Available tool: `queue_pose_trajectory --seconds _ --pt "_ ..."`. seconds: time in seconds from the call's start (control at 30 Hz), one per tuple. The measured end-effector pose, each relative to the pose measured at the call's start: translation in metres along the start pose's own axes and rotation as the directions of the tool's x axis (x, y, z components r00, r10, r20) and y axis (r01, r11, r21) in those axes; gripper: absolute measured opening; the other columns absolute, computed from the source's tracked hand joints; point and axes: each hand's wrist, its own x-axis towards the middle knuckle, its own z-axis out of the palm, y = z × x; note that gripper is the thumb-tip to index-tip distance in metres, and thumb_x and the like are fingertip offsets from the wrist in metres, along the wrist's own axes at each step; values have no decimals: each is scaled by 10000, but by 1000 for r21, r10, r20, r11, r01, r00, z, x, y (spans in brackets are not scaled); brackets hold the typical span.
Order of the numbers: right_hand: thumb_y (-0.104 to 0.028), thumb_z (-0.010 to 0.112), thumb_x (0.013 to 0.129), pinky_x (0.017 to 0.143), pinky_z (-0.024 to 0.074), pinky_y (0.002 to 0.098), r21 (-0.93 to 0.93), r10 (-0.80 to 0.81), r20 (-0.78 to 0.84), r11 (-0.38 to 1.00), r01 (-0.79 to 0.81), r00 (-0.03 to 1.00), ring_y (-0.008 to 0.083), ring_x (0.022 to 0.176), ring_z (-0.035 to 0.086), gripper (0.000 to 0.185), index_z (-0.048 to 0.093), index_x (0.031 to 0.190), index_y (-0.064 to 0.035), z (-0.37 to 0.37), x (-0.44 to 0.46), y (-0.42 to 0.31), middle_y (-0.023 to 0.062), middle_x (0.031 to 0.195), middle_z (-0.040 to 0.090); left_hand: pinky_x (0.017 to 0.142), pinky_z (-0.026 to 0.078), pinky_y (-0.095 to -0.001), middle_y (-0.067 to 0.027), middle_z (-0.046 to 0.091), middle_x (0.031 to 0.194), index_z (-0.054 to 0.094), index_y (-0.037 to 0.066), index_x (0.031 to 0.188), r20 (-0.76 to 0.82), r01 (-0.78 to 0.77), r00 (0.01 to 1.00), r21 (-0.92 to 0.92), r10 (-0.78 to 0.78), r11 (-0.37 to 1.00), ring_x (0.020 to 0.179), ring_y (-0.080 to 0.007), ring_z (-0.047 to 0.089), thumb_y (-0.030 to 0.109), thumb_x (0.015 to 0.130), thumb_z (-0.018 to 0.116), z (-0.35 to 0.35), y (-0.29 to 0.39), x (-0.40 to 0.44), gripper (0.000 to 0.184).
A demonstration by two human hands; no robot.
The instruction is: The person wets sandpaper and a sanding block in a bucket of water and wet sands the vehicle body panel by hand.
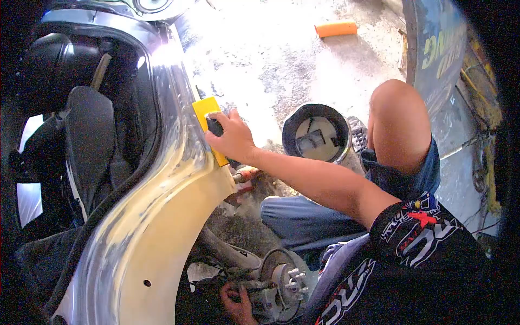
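My right hand (233, 135) grips the black handle of a yellow sanding block (202, 107), its long face against the edge of a car body panel (157, 227). The panel curves around the wheel opening and shows beige filler with grey, sanded-looking streaks. Low in the view, my left hand (238, 307) is beside the brake caliper (265, 303) and the bare wheel hub (290, 281). Its fingers curl around a dark part that I cannot make out.
A dark bucket (290, 132) of cloudy water, with dark pieces in it, stands near my bent knee (401, 116). An orange block (336, 28) lies on the wet-looking floor (260, 59). The open door frame shows a dark seat (89, 141). A lettered panel (439, 49) stands at right.
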Motion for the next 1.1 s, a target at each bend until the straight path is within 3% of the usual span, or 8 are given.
queue_pose_trajectory --seconds 0.17,0.27,0.37,0.43,0.57,0.63,0.77,1.1 --pt "-417 692 814 864 536 477 -43 46 -34 998 -48 998 375 988 648 509 662 1255 -164 19 44 -3 210 1114 565 869 491 -356 -86 668 1062 622 49 1118 -36 -25 999 79 28 997 931 -216 617 177 835 796 -2 5 -6 356" --pt "-435 691 805 880 538 471 -64 78 -62 995 -82 995 374 1010 654 526 664 1252 -159 22 73 -12 211 1116 576 879 479 -349 -80 650 1086 618 45 1138 39 126 992 -100 -123 987 914 -201 588 159 839 785 -9 28 -6 361" --pt "-450 679 801 939 519 475 -35 130 -57 991 -132 990 403 1059 633 585 628 1301 -151 14 75 -6 228 1131 613 741 457 -324 -26 511 820 564 65 1183 7 14 1000 -123 -14 992 760 -145 490 137 845 758 -4 -2 -4 396" --pt "-449 669 803 976 501 482 0 146 -57 989 -146 988 423 1089 617 609 604 1329 -148 0 67 16 244 1165 626 740 457 -335 -29 517 831 567 61 1177 -16 3 1000 -137 -5 991 761 -153 500 140 845 758 -3 -1 -3 391" --pt "-441 619 865 1057 447 437 -13 120 153 993 -120 981 407 1223 552 707 450 1508 -202 -47 5 49 280 1254 571 738 455 -341 -34 530 867 569 52 1177 -48 -18 999 -235 6 972 779 -161 519 146 844 762 13 -26 -1 396" --pt "-447 620 882 1042 460 431 -34 149 245 989 -145 958 409 1155 569 693 437 1523 -258 -61 -32 46 277 1278 463 747 454 -337 -36 533 889 566 52 1188 16 52 999 -192 -49 980 796 -159 524 144 842 763 4 -11 0 408" --pt "-400 597 909 958 488 396 -33 72 356 997 -64 932 343 1030 576 608 506 1481 -214 -64 -86 25 211 1138 481 771 448 -334 -33 539 919 561 52 1208 59 108 993 -214 -98 971 797 -154 519 139 833 768 2 -2 -1 436" --pt "-360 634 906 904 494 396 -11 6 318 1000 -3 948 324 967 555 554 578 1410 -137 -59 -112 12 183 1059 463 818 437 -319 -19 532 917 558 67 1228 -3 25 1000 -235 -26 972 809 -133 496 69 842 741 9 -15 -4 427"
